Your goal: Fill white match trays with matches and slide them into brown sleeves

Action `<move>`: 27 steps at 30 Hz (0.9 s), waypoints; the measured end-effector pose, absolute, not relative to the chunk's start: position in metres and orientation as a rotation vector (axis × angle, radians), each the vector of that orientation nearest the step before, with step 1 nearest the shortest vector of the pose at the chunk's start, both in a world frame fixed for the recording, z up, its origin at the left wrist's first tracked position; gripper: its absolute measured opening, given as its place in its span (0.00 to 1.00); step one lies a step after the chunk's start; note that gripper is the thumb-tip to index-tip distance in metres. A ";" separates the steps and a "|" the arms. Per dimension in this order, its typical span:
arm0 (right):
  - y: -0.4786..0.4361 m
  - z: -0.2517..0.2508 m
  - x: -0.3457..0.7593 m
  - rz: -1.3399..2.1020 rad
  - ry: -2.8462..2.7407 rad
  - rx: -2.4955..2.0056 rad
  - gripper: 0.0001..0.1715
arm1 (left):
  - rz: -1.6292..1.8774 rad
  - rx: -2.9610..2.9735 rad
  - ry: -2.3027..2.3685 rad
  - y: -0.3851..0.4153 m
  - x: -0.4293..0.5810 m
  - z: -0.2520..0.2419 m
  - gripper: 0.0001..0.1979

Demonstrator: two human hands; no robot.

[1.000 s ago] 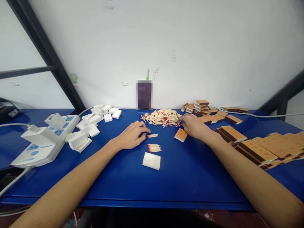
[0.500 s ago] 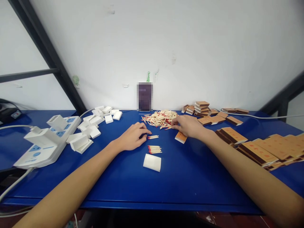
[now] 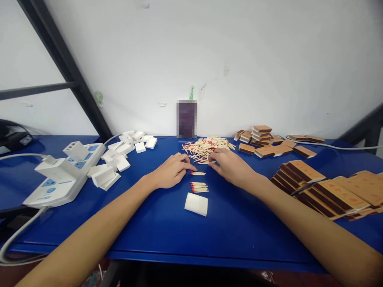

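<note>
My left hand [image 3: 172, 170] rests on the blue table [image 3: 149, 223], fingers curled, fingertips touching a few matches [image 3: 198, 173] that lie side by side. My right hand [image 3: 229, 165] reaches left to the near edge of the loose pile of red-tipped matches [image 3: 205, 145], fingers bent down on it; what they pinch is hidden. A neat row of matches [image 3: 199, 187] lies just below both hands. A white inner matchbox tray [image 3: 196, 204] sits in front of that row.
Several white trays [image 3: 119, 153] are heaped at the left beside a white power strip [image 3: 61, 175] with plugs and cables. Brown matchbox sleeves are stacked at the back right [image 3: 260, 135] and right [image 3: 326, 187]. A blurred dark object [image 3: 186, 118] stands against the wall.
My right hand has moved left from the orange matchbox sleeve to the near side of the match pile, close to my left hand. The camera has shifted slightly; my left hand stays put.
</note>
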State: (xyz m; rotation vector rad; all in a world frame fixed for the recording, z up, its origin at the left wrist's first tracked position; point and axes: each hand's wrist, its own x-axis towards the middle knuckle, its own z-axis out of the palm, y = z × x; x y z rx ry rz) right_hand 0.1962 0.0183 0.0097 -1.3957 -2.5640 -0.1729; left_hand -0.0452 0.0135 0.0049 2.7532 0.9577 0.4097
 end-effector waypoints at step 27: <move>0.000 -0.013 0.187 -0.136 -2.556 -1.233 0.16 | 0.546 2.822 1.024 0.012 -0.040 0.002 0.13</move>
